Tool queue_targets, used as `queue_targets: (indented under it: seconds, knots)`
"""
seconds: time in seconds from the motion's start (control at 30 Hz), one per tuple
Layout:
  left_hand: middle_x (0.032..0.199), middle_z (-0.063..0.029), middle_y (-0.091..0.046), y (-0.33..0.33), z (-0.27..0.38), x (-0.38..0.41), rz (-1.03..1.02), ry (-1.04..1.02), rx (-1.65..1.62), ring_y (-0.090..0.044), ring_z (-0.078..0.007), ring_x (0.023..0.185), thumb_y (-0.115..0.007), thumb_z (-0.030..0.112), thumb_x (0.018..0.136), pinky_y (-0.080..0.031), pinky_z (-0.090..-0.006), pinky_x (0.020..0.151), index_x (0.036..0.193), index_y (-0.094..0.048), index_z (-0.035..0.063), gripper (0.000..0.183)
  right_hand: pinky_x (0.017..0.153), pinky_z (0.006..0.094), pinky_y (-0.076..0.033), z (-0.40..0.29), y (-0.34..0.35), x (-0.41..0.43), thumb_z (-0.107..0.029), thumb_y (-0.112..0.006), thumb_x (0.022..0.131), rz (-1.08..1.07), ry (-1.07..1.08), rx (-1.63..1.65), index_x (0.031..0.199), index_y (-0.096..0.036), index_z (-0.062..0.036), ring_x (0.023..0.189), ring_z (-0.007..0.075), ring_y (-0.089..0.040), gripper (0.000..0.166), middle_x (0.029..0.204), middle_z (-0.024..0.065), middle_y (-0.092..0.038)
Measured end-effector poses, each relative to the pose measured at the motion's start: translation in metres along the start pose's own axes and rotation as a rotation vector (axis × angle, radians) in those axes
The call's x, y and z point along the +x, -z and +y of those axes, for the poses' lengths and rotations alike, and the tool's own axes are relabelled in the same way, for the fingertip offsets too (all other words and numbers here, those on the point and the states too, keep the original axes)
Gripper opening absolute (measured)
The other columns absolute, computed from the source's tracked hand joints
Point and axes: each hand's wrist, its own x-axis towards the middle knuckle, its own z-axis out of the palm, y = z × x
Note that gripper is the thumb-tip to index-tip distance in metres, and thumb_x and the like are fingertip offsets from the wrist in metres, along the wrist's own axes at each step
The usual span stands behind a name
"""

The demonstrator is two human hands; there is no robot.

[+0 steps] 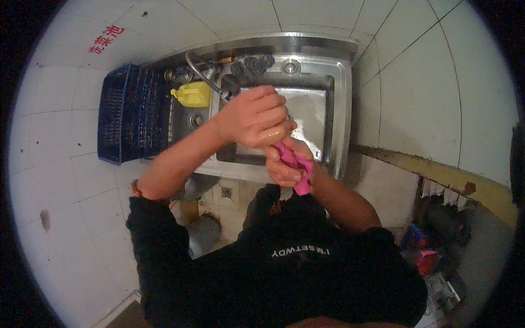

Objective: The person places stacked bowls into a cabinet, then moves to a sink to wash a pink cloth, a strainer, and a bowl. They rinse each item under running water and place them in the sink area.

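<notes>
A pink cloth [302,186], twisted and folded, is gripped between my two hands over the near edge of the metal sink [305,106]. My left hand [262,117] is closed at the cloth's upper end, its wet knuckles facing up. Just below it, my right hand [287,164] wraps around the cloth, and a loose end hangs past the fingers. The part of the cloth inside my left fist is hidden. Behind my left hand a curved metal faucet [201,74] reaches over the sink.
Stacked blue plastic baskets [123,115] stand at the left. Beside them a yellow plastic jug [195,94] lies near a drain [197,119]. Dark scouring pads [250,67] rest on the sink's back ledge. Tiled walls enclose the left, back and right; a yellowish ledge [434,168] runs along the right.
</notes>
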Motion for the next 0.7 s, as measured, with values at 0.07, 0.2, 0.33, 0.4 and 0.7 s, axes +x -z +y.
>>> queue_targets:
  seconds: [0.07,0.2,0.33,0.4,0.7]
  knots:
    - [0.07,-0.0001,-0.044,-0.008,-0.009,-0.008,0.007,-0.026,-0.009,-0.052,-0.0204,0.063,-0.068,0.028,0.073,-0.043,-0.0341,0.056,0.075,-0.054,0.0126,0.021,0.039,0.0249,-0.039,-0.006,-0.001,-0.006,-0.043,-0.058,0.097,0.366,0.121,-0.276,0.109,-0.057,-0.007,0.045,0.0108,-0.048,0.038,0.065,0.0049,-0.055]
    - [0.072,-0.0097,-0.06,-0.055,-0.022,-0.039,-0.404,0.143,0.028,-0.067,-0.0299,0.061,-0.064,0.03,0.081,-0.05,-0.0429,0.046,0.086,-0.053,0.0085,0.025,0.051,0.0278,-0.045,-0.06,-0.002,-0.016,-0.028,-0.057,0.09,0.953,-0.091,-1.409,0.099,-0.062,-0.0038,0.056,0.0129,-0.056,0.026,0.064,0.0048,-0.059]
    - [0.086,-0.0163,-0.071,-0.131,-0.013,-0.069,-0.705,0.689,-0.134,-0.071,-0.036,0.076,-0.072,0.016,0.073,-0.056,-0.0469,0.064,0.095,-0.066,0.0056,0.026,0.068,0.0461,-0.052,-0.119,0.053,-0.035,-0.018,-0.059,0.089,0.978,-0.018,-2.585,0.1,-0.058,0.0003,0.073,0.0431,-0.065,0.022,0.079,0.0242,-0.065]
    - [0.097,-0.0189,-0.073,-0.151,-0.006,-0.077,-0.907,0.901,-0.296,-0.072,-0.0376,0.086,-0.075,0.007,0.065,-0.056,-0.0471,0.078,0.102,-0.072,0.0058,0.037,0.069,0.0469,-0.052,-0.118,0.07,-0.04,-0.018,-0.058,0.092,1.0,-0.16,-2.645,0.106,-0.056,0.0001,0.073,0.0452,-0.064,0.023,0.082,0.0263,-0.065]
    - [0.096,-0.0142,-0.069,-0.096,0.001,-0.042,-0.19,0.814,-0.248,-0.069,-0.0351,0.093,-0.072,0.015,0.071,-0.054,-0.0453,0.078,0.112,-0.067,0.0074,0.042,0.038,0.0231,-0.038,-0.117,0.019,-0.046,-0.03,-0.054,0.101,1.066,0.019,-1.02,0.113,-0.055,-0.0001,0.041,0.0089,-0.048,0.032,0.072,0.0111,-0.063]
